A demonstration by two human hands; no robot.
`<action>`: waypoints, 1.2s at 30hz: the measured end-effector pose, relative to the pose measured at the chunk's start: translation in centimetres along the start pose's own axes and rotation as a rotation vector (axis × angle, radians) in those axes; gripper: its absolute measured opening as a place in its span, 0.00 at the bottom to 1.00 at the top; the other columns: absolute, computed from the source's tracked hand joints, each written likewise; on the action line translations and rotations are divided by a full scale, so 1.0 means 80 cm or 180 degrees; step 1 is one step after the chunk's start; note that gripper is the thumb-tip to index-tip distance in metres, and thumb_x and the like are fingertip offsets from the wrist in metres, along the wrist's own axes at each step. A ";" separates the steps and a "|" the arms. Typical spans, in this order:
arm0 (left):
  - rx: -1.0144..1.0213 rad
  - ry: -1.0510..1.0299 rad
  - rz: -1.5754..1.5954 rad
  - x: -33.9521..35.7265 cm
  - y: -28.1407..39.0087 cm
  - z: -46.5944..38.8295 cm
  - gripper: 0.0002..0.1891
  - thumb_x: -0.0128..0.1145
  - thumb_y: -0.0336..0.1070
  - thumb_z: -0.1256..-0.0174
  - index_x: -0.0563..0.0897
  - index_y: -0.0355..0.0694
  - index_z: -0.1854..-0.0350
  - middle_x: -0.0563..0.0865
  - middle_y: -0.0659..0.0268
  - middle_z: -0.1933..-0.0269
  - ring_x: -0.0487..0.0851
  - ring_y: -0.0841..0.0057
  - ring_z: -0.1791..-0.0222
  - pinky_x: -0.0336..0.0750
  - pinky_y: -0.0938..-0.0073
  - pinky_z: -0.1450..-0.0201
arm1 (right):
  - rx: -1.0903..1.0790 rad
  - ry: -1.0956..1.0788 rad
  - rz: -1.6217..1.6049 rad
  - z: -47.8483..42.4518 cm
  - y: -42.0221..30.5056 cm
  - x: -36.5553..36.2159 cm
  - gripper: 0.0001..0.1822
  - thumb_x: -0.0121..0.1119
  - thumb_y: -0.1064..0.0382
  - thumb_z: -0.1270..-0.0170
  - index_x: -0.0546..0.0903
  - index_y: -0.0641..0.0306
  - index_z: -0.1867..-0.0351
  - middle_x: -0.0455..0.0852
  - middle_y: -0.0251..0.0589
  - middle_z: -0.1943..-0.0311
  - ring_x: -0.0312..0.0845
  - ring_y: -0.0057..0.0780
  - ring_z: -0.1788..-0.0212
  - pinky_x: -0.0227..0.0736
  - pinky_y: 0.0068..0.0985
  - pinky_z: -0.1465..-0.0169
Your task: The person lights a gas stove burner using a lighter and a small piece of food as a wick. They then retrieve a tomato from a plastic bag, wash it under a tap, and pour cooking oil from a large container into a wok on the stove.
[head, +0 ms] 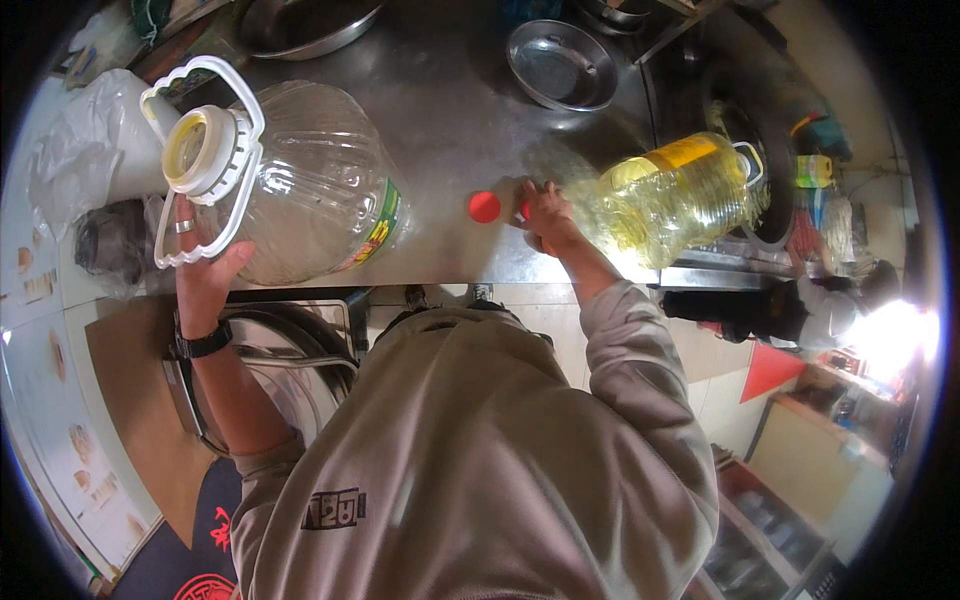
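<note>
A large clear plastic jug (315, 172) stands on the steel counter at left, its uncapped mouth ringed in yellow and a white carrying handle around its neck. My left hand (206, 274) reaches under that handle and holds the jug by its shoulder; the neck hides some of my fingers. On the counter, my right hand (551, 214) has its fingers on a small red cap (524, 210), partly covered by them. Just left of it lies a flat red disc-like cap (484, 207). A clear bottle of yellow oil (675, 199) with a white handle is to the right of my right hand.
The steel counter (450, 120) carries a round metal bowl (561, 66) and a wide metal pan (311, 30) at the back. Plastic bags (82, 150) crowd the left end. A wok-like pan (776, 202) is beyond the oil bottle. Another person (795, 311) works at far right.
</note>
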State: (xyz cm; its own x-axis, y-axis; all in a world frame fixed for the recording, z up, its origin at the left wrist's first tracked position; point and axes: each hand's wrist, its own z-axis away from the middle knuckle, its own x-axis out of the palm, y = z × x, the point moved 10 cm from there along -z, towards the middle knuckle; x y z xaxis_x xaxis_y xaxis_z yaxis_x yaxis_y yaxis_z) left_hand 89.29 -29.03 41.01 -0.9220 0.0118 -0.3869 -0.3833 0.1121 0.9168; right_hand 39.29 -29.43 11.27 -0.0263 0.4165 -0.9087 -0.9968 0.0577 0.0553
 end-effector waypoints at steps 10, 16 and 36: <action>0.0488 0.0110 0.0323 0.008 0.040 -0.012 0.55 0.80 0.28 0.53 0.58 0.37 0.21 0.65 0.60 0.23 0.63 0.70 0.24 0.58 0.66 0.22 | -0.2479 0.1789 -0.4266 0.144 -0.144 -0.467 0.21 0.74 0.69 0.41 0.75 0.61 0.50 0.83 0.40 0.55 0.82 0.27 0.54 0.79 0.27 0.46; 0.0497 0.0140 -0.0073 -0.008 0.030 -0.011 0.57 0.81 0.51 0.57 0.62 0.46 0.22 0.59 0.54 0.21 0.52 0.60 0.19 0.52 0.58 0.20 | -0.4135 0.1879 -0.2494 0.237 -0.367 -0.595 0.21 0.77 0.61 0.47 0.73 0.66 0.66 0.83 0.49 0.50 0.83 0.41 0.48 0.76 0.29 0.45; 0.0587 0.0488 -0.0711 -0.032 0.028 0.000 0.57 0.75 0.66 0.57 0.61 0.59 0.21 0.57 0.54 0.20 0.50 0.45 0.20 0.50 0.38 0.23 | -0.3429 0.0931 0.0571 0.250 -0.483 -0.570 0.30 0.68 0.67 0.41 0.75 0.65 0.36 0.82 0.53 0.43 0.79 0.53 0.43 0.75 0.39 0.41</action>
State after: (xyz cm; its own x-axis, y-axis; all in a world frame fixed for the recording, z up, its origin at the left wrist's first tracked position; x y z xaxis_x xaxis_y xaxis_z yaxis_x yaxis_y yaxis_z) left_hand 90.79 -28.79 44.08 -0.8191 -0.1816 -0.5441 -0.5736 0.2734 0.7722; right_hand 80.51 -32.54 58.86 -0.0510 0.1036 -0.9933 -0.5189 -0.8526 -0.0622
